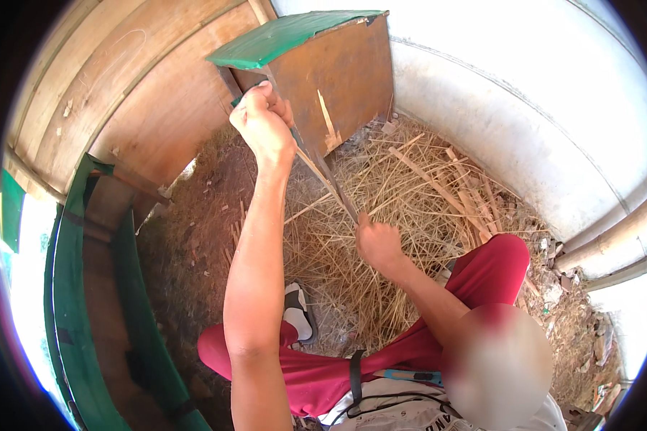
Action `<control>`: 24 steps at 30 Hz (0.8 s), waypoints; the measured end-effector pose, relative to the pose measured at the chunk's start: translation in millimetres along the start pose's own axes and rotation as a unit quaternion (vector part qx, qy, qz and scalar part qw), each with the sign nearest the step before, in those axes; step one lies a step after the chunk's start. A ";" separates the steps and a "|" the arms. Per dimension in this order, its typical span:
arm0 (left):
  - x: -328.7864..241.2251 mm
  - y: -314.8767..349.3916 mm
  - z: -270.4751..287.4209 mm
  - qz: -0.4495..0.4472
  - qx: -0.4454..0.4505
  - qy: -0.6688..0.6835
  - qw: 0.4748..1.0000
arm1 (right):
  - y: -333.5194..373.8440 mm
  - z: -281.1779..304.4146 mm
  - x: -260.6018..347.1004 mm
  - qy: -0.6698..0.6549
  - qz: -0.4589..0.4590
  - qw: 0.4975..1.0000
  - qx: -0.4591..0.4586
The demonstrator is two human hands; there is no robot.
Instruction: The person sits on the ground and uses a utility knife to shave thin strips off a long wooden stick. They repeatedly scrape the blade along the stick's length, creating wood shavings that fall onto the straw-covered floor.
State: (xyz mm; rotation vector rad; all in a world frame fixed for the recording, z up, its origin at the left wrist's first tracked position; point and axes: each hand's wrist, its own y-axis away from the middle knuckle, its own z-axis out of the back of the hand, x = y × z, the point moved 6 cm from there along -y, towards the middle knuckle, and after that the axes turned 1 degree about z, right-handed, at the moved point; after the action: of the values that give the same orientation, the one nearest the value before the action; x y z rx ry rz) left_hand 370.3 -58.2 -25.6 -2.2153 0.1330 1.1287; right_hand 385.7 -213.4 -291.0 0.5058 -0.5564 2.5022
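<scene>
My left hand (264, 123) is raised, fingers curled tight into a fist around the upper end of a long thin strip (323, 172), probably split bamboo or cane, though I can't tell the material for sure. The strip runs down and to the right from that fist to my right hand (378, 244), which is lower and closer to my body. Right fingers are folded in around the strip's lower end, pressed together; from this angle I see mostly the back of the hand, so whether it's a pinch or a full grip I can't tell. Just behind my left fist stands a brown wooden box (338, 79) with a green top (287, 36), close to the knuckles; touching or not, can't tell. Under and beyond my right hand lies a heap of dry straw and slivers (417, 179) on the dirt ground. Below my right wrist is my knee in red trousers (492, 269). Left of my left forearm, well apart, a green-edged wooden trough (86, 309). Behind the straw, a curved white wall (525, 108).
</scene>
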 end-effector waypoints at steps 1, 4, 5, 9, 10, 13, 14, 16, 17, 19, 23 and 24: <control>-0.2 0.5 -2.3 -0.005 0.007 -0.003 1.000 | 0.0 -2.0 -2.2 -0.003 -0.002 1.000 -0.004; 2.0 -0.4 -3.3 0.006 0.030 0.012 0.999 | -7.6 22.0 -3.9 -0.037 0.027 0.996 -0.082; 2.2 0.0 0.4 0.007 0.035 0.011 0.999 | -12.4 38.0 7.6 -0.064 0.013 0.996 -0.065; 2.3 9.0 0.8 0.000 0.041 0.017 0.999 | -30.8 79.6 39.6 -0.085 -0.027 0.996 0.002; 4.0 10.4 1.1 0.002 0.054 0.024 0.998 | -28.4 74.1 38.1 -0.071 -0.030 0.997 0.014; 3.3 16.9 -24.2 0.022 0.092 0.049 0.994 | 14.5 -43.3 -43.0 0.034 0.046 0.990 0.131; -2.4 14.8 -20.2 0.024 0.108 0.063 0.992 | 12.0 -54.7 -45.5 0.042 0.057 0.989 0.132; -0.1 11.0 -14.6 0.031 0.133 0.079 0.988 | 8.9 -57.3 -52.0 0.029 -0.001 0.989 0.144; -0.7 10.0 -11.1 0.045 0.149 0.079 0.985 | 11.2 -51.9 -50.3 0.005 -0.060 0.985 0.161; 0.0 10.1 -4.1 0.080 0.179 0.082 0.977 | 3.5 -17.2 -29.7 -0.044 -0.078 0.988 0.127; 4.6 12.3 -11.6 0.119 0.239 0.107 0.958 | 1.8 13.4 -24.2 -0.090 -0.106 0.987 0.086; 4.6 10.0 -9.2 0.123 0.249 0.105 0.955 | 2.9 16.5 -21.4 -0.096 -0.112 0.985 0.088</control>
State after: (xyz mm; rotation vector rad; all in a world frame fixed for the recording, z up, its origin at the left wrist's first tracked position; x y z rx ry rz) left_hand 376.0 -70.6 -30.1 -1.8821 0.7213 0.8587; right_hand 405.0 -232.3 -287.6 0.8376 -0.3277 2.3106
